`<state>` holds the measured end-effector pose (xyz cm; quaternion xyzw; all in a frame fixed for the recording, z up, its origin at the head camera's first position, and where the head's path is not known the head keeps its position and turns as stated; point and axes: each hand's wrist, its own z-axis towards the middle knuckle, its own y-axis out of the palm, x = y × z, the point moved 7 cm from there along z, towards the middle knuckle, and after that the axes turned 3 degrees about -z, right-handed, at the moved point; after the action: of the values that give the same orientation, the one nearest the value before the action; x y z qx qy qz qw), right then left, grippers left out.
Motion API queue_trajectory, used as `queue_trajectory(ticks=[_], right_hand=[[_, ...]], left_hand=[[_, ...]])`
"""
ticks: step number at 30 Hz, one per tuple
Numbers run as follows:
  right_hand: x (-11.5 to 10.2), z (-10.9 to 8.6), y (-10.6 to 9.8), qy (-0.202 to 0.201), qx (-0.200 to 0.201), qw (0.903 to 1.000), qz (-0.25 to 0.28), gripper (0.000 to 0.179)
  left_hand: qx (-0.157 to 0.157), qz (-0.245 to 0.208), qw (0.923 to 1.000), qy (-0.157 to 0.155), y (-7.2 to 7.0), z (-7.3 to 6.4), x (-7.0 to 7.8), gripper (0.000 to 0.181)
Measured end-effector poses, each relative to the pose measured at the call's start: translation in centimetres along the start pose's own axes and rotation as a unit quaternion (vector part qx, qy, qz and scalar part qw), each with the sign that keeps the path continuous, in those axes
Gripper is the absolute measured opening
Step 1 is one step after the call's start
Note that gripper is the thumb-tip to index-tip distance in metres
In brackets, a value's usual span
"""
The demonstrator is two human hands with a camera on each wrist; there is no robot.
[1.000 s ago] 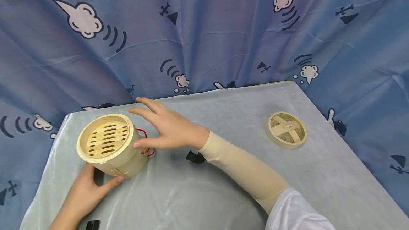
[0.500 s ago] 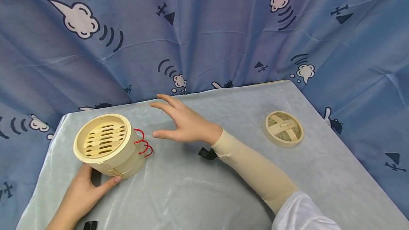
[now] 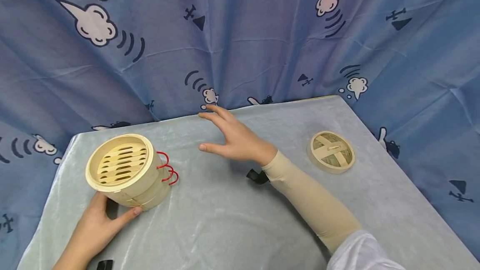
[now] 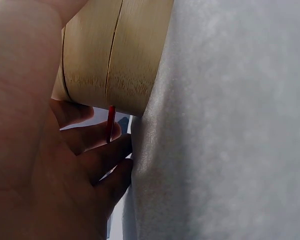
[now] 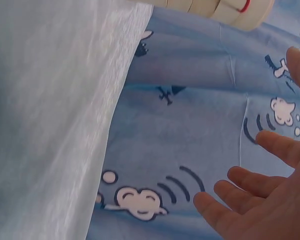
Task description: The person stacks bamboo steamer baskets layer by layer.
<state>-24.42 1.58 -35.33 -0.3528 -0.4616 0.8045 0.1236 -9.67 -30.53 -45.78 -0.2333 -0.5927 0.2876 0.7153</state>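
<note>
A stack of round bamboo steamer baskets (image 3: 150,182) stands at the table's left, its slatted top tier uncovered and red loops on its right side. Low on its near left side, my left hand (image 3: 91,228) holds the stack, thumb at the front and the other fingers round the far side, mostly hidden in the head view. The left wrist view shows the curled fingers (image 4: 107,155) beside the pale bamboo wall (image 4: 117,55) and one red loop. My right hand (image 3: 240,138) hovers over the table's middle, fingers spread and holding nothing, apart from the steamer.
A round bamboo steamer lid (image 3: 331,152) with crossed strips lies at the table's right. Grey cloth covers the table (image 3: 210,220). A blue patterned curtain (image 3: 240,32) hangs behind it. Black straps (image 3: 258,176) show by both wrists.
My right hand has drawn back from beside the steamer, moving right to the table's middle. The left hand and the steamer stack stay in place; the view shifts slightly.
</note>
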Motion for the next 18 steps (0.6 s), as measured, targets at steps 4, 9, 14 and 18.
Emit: queue_trajectory(ticks=[4, 9, 14, 18], right_hand=[[1.0, -0.5, -0.7, 0.007, 0.006, 0.9999, -0.011, 0.079], [2.0, -1.3, -1.3, 0.014, 0.013, 0.9996, -0.020, 0.079], [2.8, -2.1, -1.7, 0.024, 0.015, 0.9993, -0.025, 0.079], [3.5, -2.9, -2.1, 0.037, 0.013, 0.9988, -0.028, 0.079]], left_hand=[[-0.002, 0.002, 1.0000, -0.004, 0.0, -0.1, -0.1, 0.102], [-0.006, 0.002, 1.0000, -0.004, 0.1, -0.3, 0.0, 0.101], [-0.009, 0.004, 0.9999, -0.009, 0.3, -0.5, 0.1, 0.101], [-0.010, 0.005, 0.9999, -0.012, 0.5, -0.5, 0.2, 0.100]])
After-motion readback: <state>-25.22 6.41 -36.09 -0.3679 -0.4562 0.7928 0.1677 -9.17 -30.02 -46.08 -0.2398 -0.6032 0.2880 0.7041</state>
